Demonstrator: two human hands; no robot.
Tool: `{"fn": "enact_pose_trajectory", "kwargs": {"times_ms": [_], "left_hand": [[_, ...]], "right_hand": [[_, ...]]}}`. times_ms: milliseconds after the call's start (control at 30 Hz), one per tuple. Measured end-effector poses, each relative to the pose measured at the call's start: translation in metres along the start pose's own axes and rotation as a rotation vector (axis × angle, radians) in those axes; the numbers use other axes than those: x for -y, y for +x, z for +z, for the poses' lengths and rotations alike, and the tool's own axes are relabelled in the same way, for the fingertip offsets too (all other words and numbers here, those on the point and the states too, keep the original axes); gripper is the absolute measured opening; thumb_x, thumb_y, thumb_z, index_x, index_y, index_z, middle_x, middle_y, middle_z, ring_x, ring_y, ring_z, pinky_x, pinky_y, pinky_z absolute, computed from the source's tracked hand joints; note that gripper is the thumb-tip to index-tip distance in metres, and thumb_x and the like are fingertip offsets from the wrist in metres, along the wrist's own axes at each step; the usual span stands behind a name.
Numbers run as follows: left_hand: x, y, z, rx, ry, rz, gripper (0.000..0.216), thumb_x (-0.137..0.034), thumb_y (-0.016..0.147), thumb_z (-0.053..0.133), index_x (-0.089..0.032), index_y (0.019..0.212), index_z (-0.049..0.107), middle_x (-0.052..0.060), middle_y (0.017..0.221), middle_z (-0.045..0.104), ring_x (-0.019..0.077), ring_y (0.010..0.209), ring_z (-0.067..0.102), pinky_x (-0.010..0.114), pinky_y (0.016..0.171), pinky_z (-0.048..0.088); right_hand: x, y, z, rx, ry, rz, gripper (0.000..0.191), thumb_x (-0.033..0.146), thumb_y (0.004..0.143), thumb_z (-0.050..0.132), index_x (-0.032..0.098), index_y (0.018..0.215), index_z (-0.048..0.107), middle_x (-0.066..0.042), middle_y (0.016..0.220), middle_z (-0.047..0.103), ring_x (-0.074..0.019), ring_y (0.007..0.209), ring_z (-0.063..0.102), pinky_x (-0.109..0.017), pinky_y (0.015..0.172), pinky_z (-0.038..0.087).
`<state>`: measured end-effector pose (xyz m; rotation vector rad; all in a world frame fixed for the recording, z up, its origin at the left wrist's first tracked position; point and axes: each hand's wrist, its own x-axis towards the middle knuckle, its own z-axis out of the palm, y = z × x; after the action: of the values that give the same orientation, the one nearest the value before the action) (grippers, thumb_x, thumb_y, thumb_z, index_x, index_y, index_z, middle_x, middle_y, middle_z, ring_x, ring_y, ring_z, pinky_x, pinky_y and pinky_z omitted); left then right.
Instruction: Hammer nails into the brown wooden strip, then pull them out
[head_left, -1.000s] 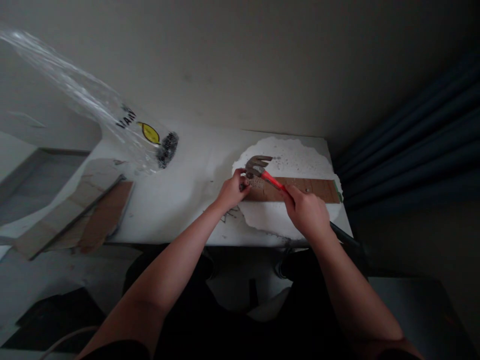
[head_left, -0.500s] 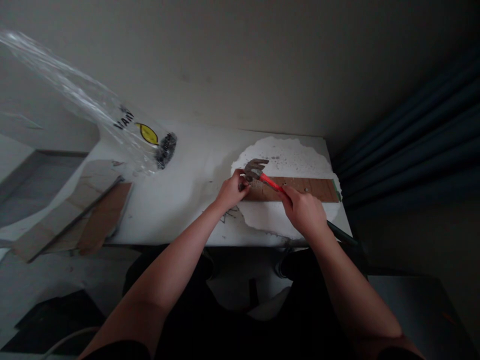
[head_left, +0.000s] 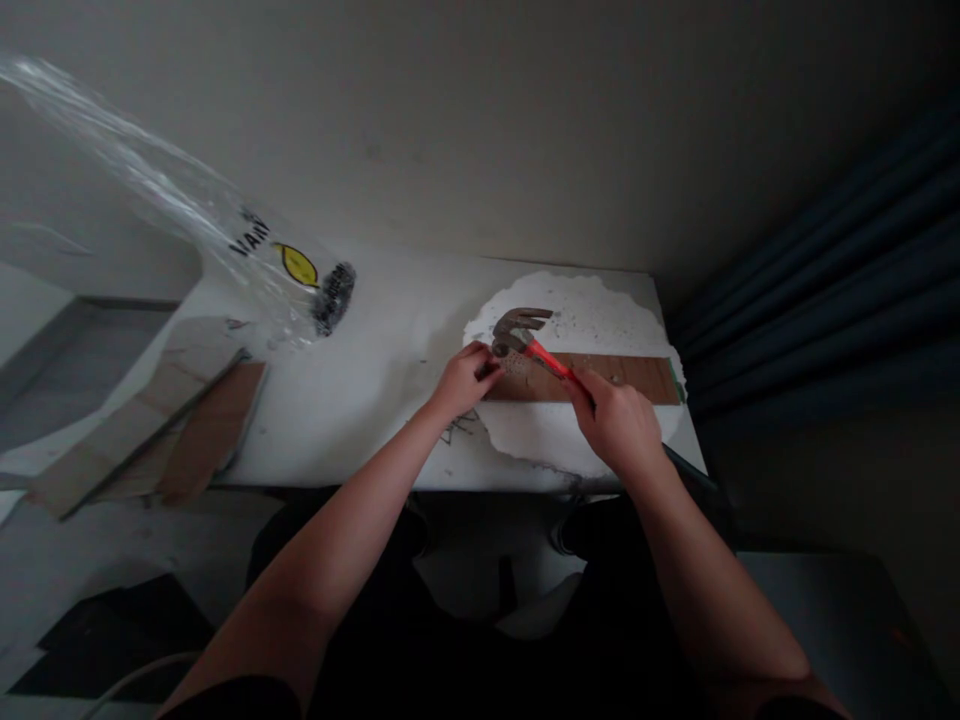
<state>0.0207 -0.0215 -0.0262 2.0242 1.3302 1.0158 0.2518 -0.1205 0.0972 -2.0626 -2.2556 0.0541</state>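
A claw hammer [head_left: 525, 336] with a red handle is gripped in my right hand [head_left: 619, 425], its metal head hovering over the left end of a brown wooden board [head_left: 600, 380]. The board lies across a torn white sheet [head_left: 585, 300] on a white table [head_left: 360, 390]. My left hand [head_left: 461, 380] rests at the board's left end, fingers pinched right under the hammer head. What they pinch is too small to make out.
A clear plastic bag [head_left: 225, 240] with a yellow label and dark contents lies at the table's back left. Wooden planks [head_left: 150, 420] lean at the left edge. Dark curtains [head_left: 825, 290] hang at the right. A few small nails [head_left: 459, 430] lie near my left wrist.
The hammer head dipped toward the board half a second ago and has since risen a little and shifted right. My left hand has stayed at the board's end.
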Motion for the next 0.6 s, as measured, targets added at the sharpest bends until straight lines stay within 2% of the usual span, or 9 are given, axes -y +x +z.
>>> {"fn": "enact_pose_trajectory", "kwargs": {"times_ms": [133, 300, 600], "left_hand": [[0.0055, 0.0011, 0.0023, -0.025, -0.027, 0.041, 0.012, -0.027, 0.083, 0.069, -0.017, 0.079, 0.064, 0.008, 0.115, 0.064, 0.0165, 0.091, 0.065, 0.031, 0.081, 0.055], [0.0038, 0.0026, 0.0018, -0.014, -0.031, 0.036, 0.011, -0.026, 0.082, 0.071, -0.017, 0.08, 0.064, 0.007, 0.109, 0.064, 0.0182, 0.095, 0.065, 0.033, 0.088, 0.055], [0.0016, 0.0065, -0.0021, 0.044, -0.071, -0.008, 0.012, -0.029, 0.081, 0.069, -0.018, 0.079, 0.066, 0.006, 0.104, 0.065, 0.0193, 0.095, 0.064, 0.035, 0.089, 0.054]], "right_hand": [[0.0, 0.0017, 0.004, 0.036, -0.019, -0.015, 0.048, 0.049, 0.105, 0.031, 0.026, 0.128, 0.066, -0.009, 0.084, 0.074, -0.025, 0.071, 0.069, -0.03, 0.063, 0.042], [0.0002, 0.0013, 0.0031, 0.024, 0.011, -0.019, 0.047, 0.048, 0.105, 0.032, 0.026, 0.127, 0.066, -0.009, 0.085, 0.075, -0.0254, 0.073, 0.069, -0.031, 0.063, 0.042], [-0.0034, 0.0034, 0.0033, 0.021, 0.042, 0.015, 0.048, 0.048, 0.104, 0.032, 0.024, 0.127, 0.067, -0.01, 0.087, 0.074, -0.0244, 0.074, 0.068, -0.032, 0.066, 0.042]]}}
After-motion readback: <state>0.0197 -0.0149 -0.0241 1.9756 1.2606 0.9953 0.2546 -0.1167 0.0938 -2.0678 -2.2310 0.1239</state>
